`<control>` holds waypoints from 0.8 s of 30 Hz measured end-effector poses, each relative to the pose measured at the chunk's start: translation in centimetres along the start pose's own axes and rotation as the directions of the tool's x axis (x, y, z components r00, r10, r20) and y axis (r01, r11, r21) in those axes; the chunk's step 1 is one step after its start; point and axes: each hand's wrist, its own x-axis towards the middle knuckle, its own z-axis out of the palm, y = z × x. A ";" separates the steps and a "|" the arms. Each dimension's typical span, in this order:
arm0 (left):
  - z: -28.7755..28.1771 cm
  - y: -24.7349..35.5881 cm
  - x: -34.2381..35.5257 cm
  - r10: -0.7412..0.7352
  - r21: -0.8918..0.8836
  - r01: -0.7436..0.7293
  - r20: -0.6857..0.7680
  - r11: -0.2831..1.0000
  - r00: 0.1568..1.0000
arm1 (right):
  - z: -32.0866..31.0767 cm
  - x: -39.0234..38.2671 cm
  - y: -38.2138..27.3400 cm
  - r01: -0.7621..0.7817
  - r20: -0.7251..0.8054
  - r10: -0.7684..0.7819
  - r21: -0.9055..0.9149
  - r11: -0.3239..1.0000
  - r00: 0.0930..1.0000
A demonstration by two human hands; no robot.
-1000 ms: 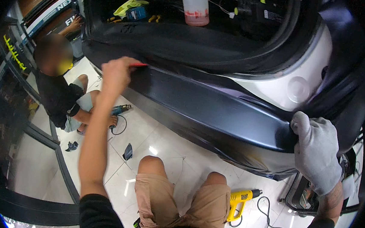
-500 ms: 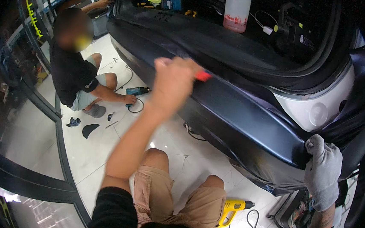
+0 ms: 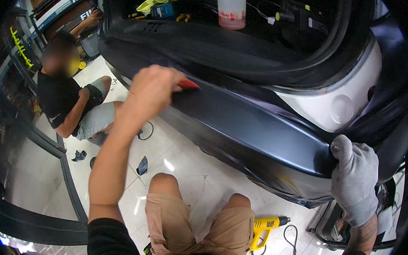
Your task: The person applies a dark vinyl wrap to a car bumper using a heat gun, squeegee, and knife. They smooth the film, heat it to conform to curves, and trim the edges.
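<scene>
In the head view, a glossy pale tiled floor (image 3: 187,155) is lying below a vehicle's rear, and a co-worker in a dark shirt (image 3: 55,101) is being seen low at left. Dark satin film (image 3: 260,137) is being carried across the bumper, mid-scene. A flat red tool (image 3: 188,84) is being gripped by the curled fingers of the bare left hand (image 3: 151,92), seemingly against the film; the film's right end is apparently being held by the closed, grey-gloved right hand (image 3: 355,180), its fingertips hidden. The film is probably being smoothed; steady tension at right and a flat tool angle are being called for next. On the far side, a translucent white plastic bottle (image 3: 231,7), holding pinkish-red liquid low down, is being kept in the black cargo area (image 3: 191,40), a yellow-green cloth (image 3: 152,1) lying farther left. At near right, a black tray-like object (image 3: 332,236) is being partly hidden; its contents cannot be told.
</scene>
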 end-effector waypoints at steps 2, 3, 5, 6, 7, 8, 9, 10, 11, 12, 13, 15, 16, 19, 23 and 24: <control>-0.2 -2.1 0.7 -0.144 0.142 0.134 0.065 0.981 0.987 | 0.0 -0.1 0.1 -0.024 0.027 0.024 0.001 1.000 0.999; 0.2 -4.1 0.6 -0.125 0.221 0.120 0.008 0.968 0.992 | 0.1 0.0 0.0 -0.029 0.037 0.029 0.010 1.000 0.999; -0.7 -5.6 1.2 -0.195 0.216 0.174 0.082 0.961 0.977 | 0.0 0.0 0.0 -0.010 0.036 0.010 0.002 1.000 0.999; -0.7 -3.6 1.5 -0.163 0.157 0.151 0.072 0.976 0.984 | -0.2 -0.2 0.3 -0.013 0.050 0.014 -0.018 1.000 0.999; -0.7 -0.6 1.3 -0.129 0.104 0.121 0.069 0.987 0.989 | 0.0 -0.3 0.4 -0.020 0.067 0.022 -0.027 0.999 0.998; -0.5 2.1 0.6 0.033 0.085 -0.031 -0.022 0.996 0.999 | -0.1 -0.1 0.3 -0.017 0.079 0.017 -0.009 1.000 0.997; 0.1 3.5 -0.1 0.120 0.176 -0.114 -0.027 0.978 0.992 | 0.1 -0.3 0.4 -0.005 0.042 0.005 -0.007 1.000 0.999; 0.6 3.0 -0.2 0.059 0.181 -0.049 -0.049 0.982 0.997 | 0.5 -0.5 0.5 0.008 0.007 -0.008 -0.005 1.000 1.000; 1.2 2.0 -0.4 -0.003 0.184 0.016 -0.072 0.983 0.997 | 0.7 -0.7 0.6 0.020 -0.029 -0.020 -0.004 1.000 0.999; 1.1 0.6 -0.5 -0.086 0.207 0.094 -0.050 0.974 0.995 | 0.5 -0.5 0.6 0.020 -0.006 -0.021 -0.011 1.000 1.000; 0.6 -1.0 -0.5 -0.165 0.237 0.167 -0.027 0.957 0.986 | 0.2 -0.2 0.5 0.017 0.016 -0.017 -0.013 1.000 1.000; -0.2 -4.2 0.1 -0.138 0.292 0.130 0.008 0.948 0.990 | 0.2 -0.2 0.3 0.021 0.036 -0.020 -0.015 1.000 0.999; -0.7 -4.0 0.8 -0.148 0.271 0.129 0.050 0.954 0.988 | 0.3 -0.2 0.4 0.020 0.022 -0.019 -0.030 0.999 1.000; -1.0 -0.1 0.7 0.017 0.169 -0.020 0.022 0.985 1.000 | 0.7 -0.7 0.5 -0.015 -0.002 0.015 -0.074 0.997 1.000; 0.7 -1.6 0.3 -0.199 0.318 0.185 0.013 0.930 0.980 | 0.6 -0.1 0.0 -0.013 0.039 0.016 -0.059 0.998 0.999; -0.2 -3.1 0.1 -0.268 0.299 0.240 0.057 0.924 0.962 | 0.5 -0.1 0.1 -0.011 0.042 0.013 -0.056 0.998 0.999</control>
